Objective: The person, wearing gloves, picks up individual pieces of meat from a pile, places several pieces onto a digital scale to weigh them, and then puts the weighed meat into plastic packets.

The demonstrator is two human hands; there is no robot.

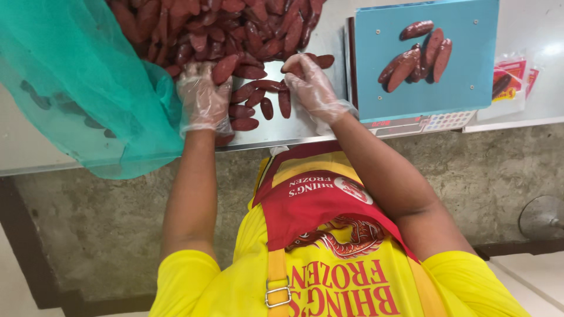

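A big pile of dark red sausages [235, 29] lies on a steel table [294, 126]. Both my hands wear clear plastic gloves. My left hand [202, 100] is at the pile's near edge, with its fingers closed on one sausage [224, 68]. My right hand [314, 88] is a little to the right, pinching another sausage [311, 60] at its fingertips. A few loose sausages [264, 97] lie between the two hands. To the right, a scale with a blue platform [464, 88] carries several sausages [417, 56].
A teal mesh bag [76, 88] hangs over the table's left part. Clear packets with red and yellow print [510, 82] lie right of the scale. Below the table edge is a grey concrete front [482, 176]. I wear a yellow shirt and a red apron [317, 205].
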